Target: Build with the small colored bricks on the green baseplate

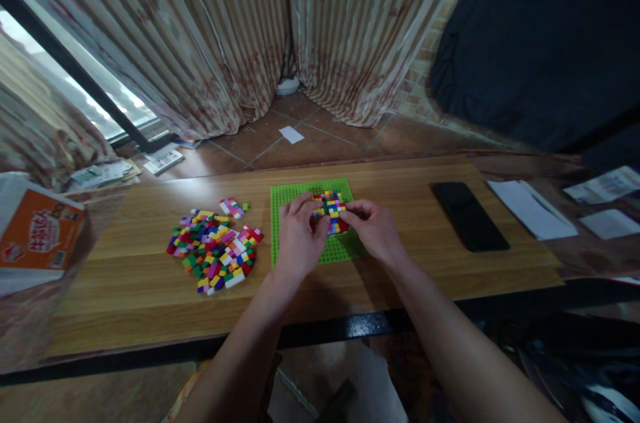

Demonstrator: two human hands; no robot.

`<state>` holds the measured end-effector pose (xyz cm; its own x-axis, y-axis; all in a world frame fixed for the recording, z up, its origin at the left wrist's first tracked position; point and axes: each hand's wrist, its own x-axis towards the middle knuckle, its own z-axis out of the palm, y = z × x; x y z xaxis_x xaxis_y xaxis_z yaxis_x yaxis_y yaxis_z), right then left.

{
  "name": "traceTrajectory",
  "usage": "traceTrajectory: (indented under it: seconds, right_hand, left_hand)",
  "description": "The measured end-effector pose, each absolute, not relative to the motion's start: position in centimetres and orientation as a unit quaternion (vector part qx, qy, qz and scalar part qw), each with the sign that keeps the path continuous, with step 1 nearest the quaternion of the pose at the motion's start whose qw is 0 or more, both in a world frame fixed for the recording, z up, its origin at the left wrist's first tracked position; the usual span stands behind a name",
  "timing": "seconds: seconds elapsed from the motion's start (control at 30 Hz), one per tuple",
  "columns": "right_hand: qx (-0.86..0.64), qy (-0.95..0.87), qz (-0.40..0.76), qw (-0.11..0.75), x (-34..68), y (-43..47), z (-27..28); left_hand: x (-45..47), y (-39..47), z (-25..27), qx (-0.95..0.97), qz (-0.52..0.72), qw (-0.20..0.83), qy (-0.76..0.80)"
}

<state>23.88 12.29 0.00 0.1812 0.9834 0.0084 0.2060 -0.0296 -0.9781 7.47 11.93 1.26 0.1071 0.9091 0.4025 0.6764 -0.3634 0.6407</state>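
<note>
A green studded baseplate (287, 191) lies on the wooden table, and on it stands a block built from many coloured toy bricks (331, 203). My left hand (301, 233) is curled around the left side of this brick block, thumb at its front and fingers at its back left. At the block's right side, my right hand (371, 223) has its thumb and index finger pinched together against the edge. Whether a small loose brick is between those fingertips is too small to make out. Both hands cover parts of the baseplate.
Left of the baseplate is a heap of loose coloured bricks (215, 250), with a small joined cluster (232, 207) just behind it. A black phone (470, 216) lies on the table's right part. An orange and white box (40, 233) stands beyond the table's left end.
</note>
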Motion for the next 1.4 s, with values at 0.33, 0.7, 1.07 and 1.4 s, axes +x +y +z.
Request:
traceTrajectory:
  seconds: [0.33, 0.7, 1.07, 1.4]
  right_hand:
    - [-0.616, -0.441, 0.425, 0.495, 24.4, 12.1, 0.8]
    - [-0.597, -0.564, 0.201, 0.534, 22.3, 9.7, 3.2]
    - [-0.405, -0.799, 0.269, 0.355, 13.9, 6.6, 0.8]
    - [-0.372, -0.842, 0.254, 0.297, 10.6, 6.7, -0.5]
  left_hand:
    - [7.1, 12.0, 1.6, 0.712, 0.416, 0.181, 0.537]
    - [2.6, 12.4, 3.3, 0.608, 0.506, 0.197, 0.579]
    - [-4.1, 12.6, 5.8, 0.344, 0.686, 0.249, 0.591]
    - [-4.9, 12.1, 5.7, 0.324, 0.701, 0.320, 0.548]
